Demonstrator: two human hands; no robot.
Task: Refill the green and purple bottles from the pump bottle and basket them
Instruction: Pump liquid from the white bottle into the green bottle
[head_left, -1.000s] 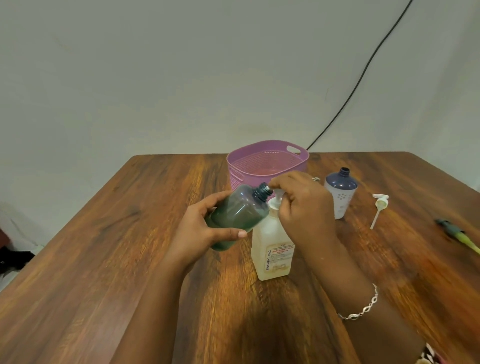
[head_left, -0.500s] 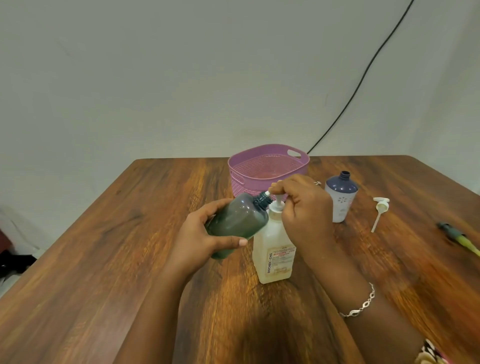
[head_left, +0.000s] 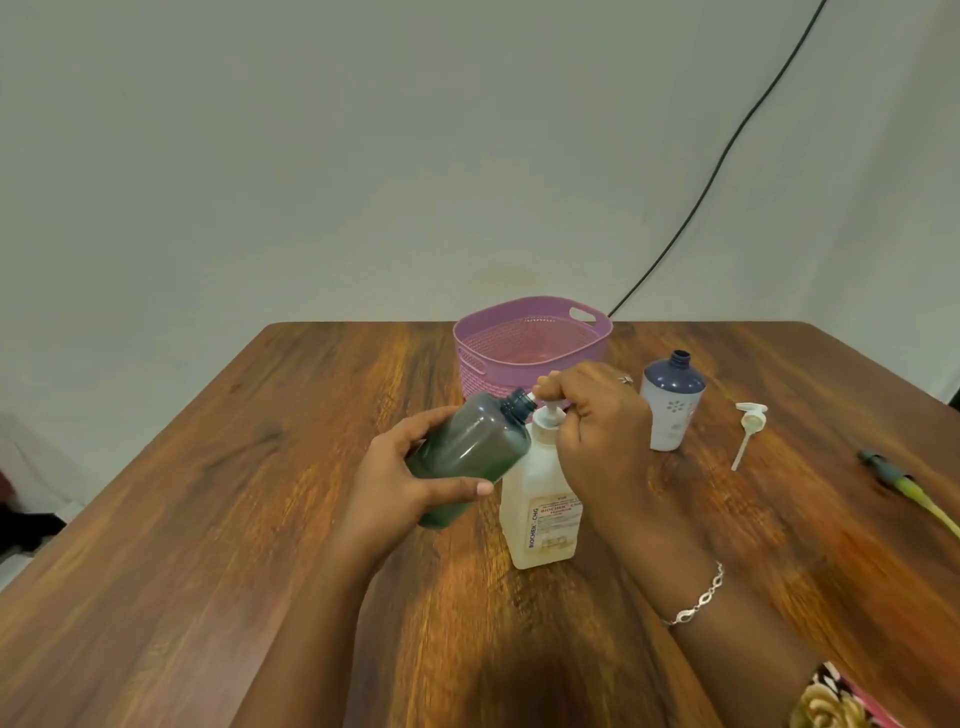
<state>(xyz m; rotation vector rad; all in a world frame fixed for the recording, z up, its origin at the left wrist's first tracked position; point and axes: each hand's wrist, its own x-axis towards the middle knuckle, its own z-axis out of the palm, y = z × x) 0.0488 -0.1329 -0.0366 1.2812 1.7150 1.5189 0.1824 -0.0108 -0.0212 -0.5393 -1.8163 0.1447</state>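
Left grip (head_left: 410, 478) is wrapped round the body of the green bottle (head_left: 467, 452), thumb across the near side and fingers behind. It holds the bottle off the tabletop (head_left: 208, 519), tilted, with the open neck pointing to 1 o'clock. Right grip (head_left: 597, 426) is curled over the pump head (head_left: 549, 415), fingers bunched on top. The nozzle tip meets the green bottle's mouth. The pump bottle (head_left: 540, 509) stands upright mid-tabletop, touching the green bottle at its 4 o'clock.

The step looks like pumping into the green bottle. To do it well, the mouth should stay right under the nozzle tip, tilted just enough to catch the stream without spilling back. Strokes should go straight down, slow and full, since only the pressing grip steadies the pump bottle and a sideways push could tip it. I cannot tell whether liquid is flowing, and the dark plastic hides the fill level.

Both forearms come in from 6 o'clock. The left wrist is rolled outward to angle the bottle. The right wrist, with a bracelet (head_left: 696, 597), is bent down over the pump.

The basket (head_left: 483, 374) sits at 12 o'clock behind the grips. The purple bottle (head_left: 672, 405) stands uncapped at 2 o'clock, with a loose pump (head_left: 750, 423) lying beyond it at 3 o'clock.
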